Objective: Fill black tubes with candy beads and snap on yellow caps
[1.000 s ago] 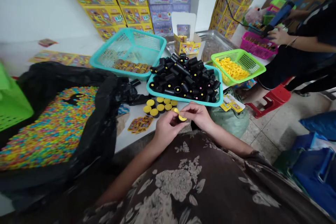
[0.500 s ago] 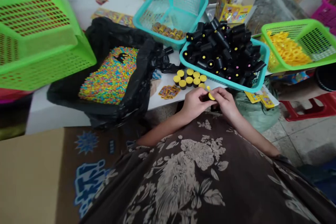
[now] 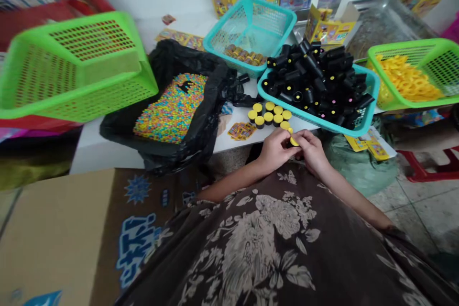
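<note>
Close in front of my body, my left hand [image 3: 275, 150] and my right hand [image 3: 312, 150] meet around a small yellow-topped black container [image 3: 294, 141]. The fingertips of both hands pinch it, and its lower part is hidden by them. Just beyond, at the table edge, stands a cluster of similar yellow-topped black containers [image 3: 268, 117]. To the left of the cluster lie small printed stickers [image 3: 241, 130]. A turquoise basket [image 3: 363, 130] heaped with black tubes [image 3: 304, 76] sits right behind my hands.
A black-lined tray [image 3: 116, 122] holds colourful candy beads [image 3: 172, 107]. Farther back is another turquoise basket [image 3: 211, 33] with small brown-labelled pieces. Green baskets [image 3: 107, 100] stand left and right, the right one with yellow rings [image 3: 409, 79]. Another person's arm [image 3: 418, 135] shows at right.
The view has shifted, so the table and baskets appear farther right and lower. Both hands stay together on the same container, with only a slight change of the fingers.
</note>
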`<state>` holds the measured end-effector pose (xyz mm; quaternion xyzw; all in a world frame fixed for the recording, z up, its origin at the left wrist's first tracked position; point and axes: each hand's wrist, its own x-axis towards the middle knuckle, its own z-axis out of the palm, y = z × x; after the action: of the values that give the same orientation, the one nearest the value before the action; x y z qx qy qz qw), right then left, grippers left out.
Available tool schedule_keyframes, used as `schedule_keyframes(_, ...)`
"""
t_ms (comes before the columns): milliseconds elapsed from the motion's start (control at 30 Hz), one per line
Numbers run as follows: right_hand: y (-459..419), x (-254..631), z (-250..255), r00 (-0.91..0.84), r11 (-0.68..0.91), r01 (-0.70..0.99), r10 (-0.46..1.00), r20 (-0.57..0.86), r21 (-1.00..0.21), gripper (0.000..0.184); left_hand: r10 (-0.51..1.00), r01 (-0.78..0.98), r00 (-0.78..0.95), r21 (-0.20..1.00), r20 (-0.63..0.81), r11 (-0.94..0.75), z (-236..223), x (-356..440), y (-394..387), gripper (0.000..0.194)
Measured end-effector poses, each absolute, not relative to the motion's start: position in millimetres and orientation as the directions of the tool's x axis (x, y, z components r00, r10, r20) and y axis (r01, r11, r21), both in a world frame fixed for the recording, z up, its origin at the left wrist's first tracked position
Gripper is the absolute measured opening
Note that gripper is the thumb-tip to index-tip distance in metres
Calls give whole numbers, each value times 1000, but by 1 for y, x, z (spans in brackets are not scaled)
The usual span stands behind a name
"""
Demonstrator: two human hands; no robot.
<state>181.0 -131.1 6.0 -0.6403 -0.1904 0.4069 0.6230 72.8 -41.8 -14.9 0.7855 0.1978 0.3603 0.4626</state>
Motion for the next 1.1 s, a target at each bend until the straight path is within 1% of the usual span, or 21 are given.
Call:
schedule_keyframes(100, -129, 181, 4, 611, -138, -285, 736, -291, -949, 43, 639, -5, 660, 853, 396, -522, -14, 75, -42, 33)
schedule_keyframes(167, -127, 181, 3, 617, -107, -338, 725, -306, -935, 44, 660, -1, 659, 878, 361, -479, -14, 76, -42, 30)
schedule_keyframes(233, -126, 183, 2, 609, -93, -383, 722, -327, -919, 45, 687, -15, 664, 925, 293, -380, -13, 75, -42, 27)
schedule_keyframes(300, -125, 185, 1, 602, -95, -400, 723, -339, -912, 46, 699, -19, 690, 969, 190, -245, -12, 73, -42, 34)
schedule_keyframes(367, -126, 187, 1, 598, -101, -405, 723, -346, -909, 47, 661, 2, 748, 996, 60, -93, -10, 70, -41, 40)
schedule_keyframes(467, -127, 186, -1, 595, -113, -403, 722, -354, -908, 45, 559, 38, 823, 992, -99, 119, -8, 68, -43, 44)
schedule_keyframes(533, -127, 184, -1, 619, -107, -391, 704, -347, -914, 41, 543, 31, 828, 978, -141, 208, -8, 70, -46, 50)
schedule_keyframes(600, -127, 181, -2, 642, -85, -392, 687, -339, -916, 37, 563, 6, 811, 966, -156, 259, -9, 73, -51, 57)
schedule_keyframes(733, -128, 177, -5, 630, -44, -401, 712, -311, -915, 35, 601, -37, 780, 947, -172, 319, -15, 78, -58, 63)
schedule_keyframes(867, -129, 176, -6, 599, -70, -395, 736, -315, -916, 35, 606, -27, 766, 930, -217, 367, -16, 77, -59, 61)
schedule_keyframes(933, -130, 178, -4, 591, -79, -407, 737, -328, -910, 37, 604, -17, 770, 941, -204, 339, -17, 75, -57, 57)
schedule_keyframes(1000, -130, 180, -2, 597, -71, -415, 731, -331, -907, 37, 588, 4, 792, 965, -164, 264, -18, 75, -54, 53)
schedule_keyframes(1100, -131, 184, -1, 630, -74, -366, 714, -306, -928, 40, 575, 41, 808, 987, -124, 156, -23, 76, -50, 50)
